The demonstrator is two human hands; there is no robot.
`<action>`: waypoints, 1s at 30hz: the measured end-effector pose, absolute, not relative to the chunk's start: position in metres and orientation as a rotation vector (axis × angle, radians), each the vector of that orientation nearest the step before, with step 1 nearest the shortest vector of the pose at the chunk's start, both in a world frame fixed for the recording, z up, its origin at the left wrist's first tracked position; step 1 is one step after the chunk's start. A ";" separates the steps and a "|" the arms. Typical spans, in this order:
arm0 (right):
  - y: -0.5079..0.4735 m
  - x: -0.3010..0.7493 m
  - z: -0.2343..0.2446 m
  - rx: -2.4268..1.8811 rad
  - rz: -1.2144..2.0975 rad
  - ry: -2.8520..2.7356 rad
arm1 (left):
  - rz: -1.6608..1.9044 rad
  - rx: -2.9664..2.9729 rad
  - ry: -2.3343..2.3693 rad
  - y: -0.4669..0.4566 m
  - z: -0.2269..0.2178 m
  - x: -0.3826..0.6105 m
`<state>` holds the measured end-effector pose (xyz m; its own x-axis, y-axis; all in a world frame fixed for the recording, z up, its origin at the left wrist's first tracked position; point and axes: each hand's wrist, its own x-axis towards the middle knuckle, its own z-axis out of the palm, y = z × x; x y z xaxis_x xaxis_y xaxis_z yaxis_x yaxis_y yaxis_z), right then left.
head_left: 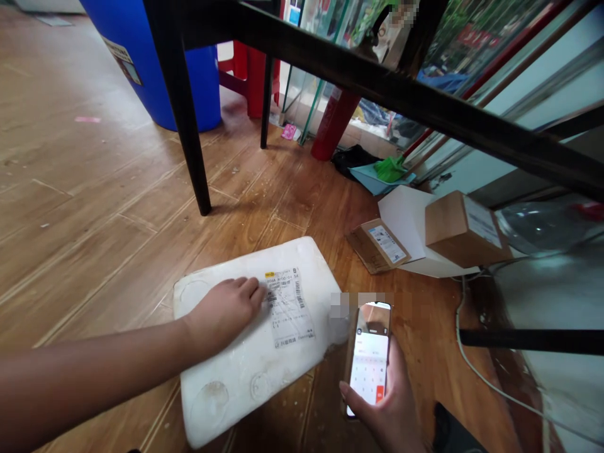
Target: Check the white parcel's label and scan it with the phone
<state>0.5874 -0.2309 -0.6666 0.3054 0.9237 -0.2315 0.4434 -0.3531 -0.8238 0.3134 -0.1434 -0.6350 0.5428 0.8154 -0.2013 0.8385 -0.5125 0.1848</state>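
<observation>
A white foam box (pixel 250 371) with scuffed, round-marked sides lies on the wooden floor in front of me. On its top is a creased shipping label (pixel 290 308) with printed text and barcodes. My left hand (pixel 226 314) rests on the box at the label's left edge, fingers slightly bent and holding nothing. In my right hand (pixel 396 396) is a smartphone (pixel 370 362), upright just right of the box, thumb across its lower left edge. Its lit screen has a camera picture at the top and a number keypad below.
A dark table leg (pixel 182 119) and crossbar (pixel 330 56) stand ahead. Behind them are a blue bin (pixel 198 88), red stool (pixel 255 82) and red fire extinguisher (pixel 335 123). Cardboard boxes (pixel 453 226) and a white cable (pixel 465 343) lie at right.
</observation>
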 end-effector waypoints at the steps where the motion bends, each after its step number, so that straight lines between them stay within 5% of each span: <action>1: -0.229 0.591 -0.668 -1.935 0.941 -1.224 | -0.229 2.549 1.376 -0.150 -0.635 0.315; 16: -0.226 0.578 -0.667 -1.813 1.033 -1.282 | -0.418 2.511 1.559 -0.160 -0.638 0.343; 30: -0.233 0.583 -0.680 -1.729 1.110 -1.428 | 0.157 2.318 1.589 -0.139 -0.655 0.330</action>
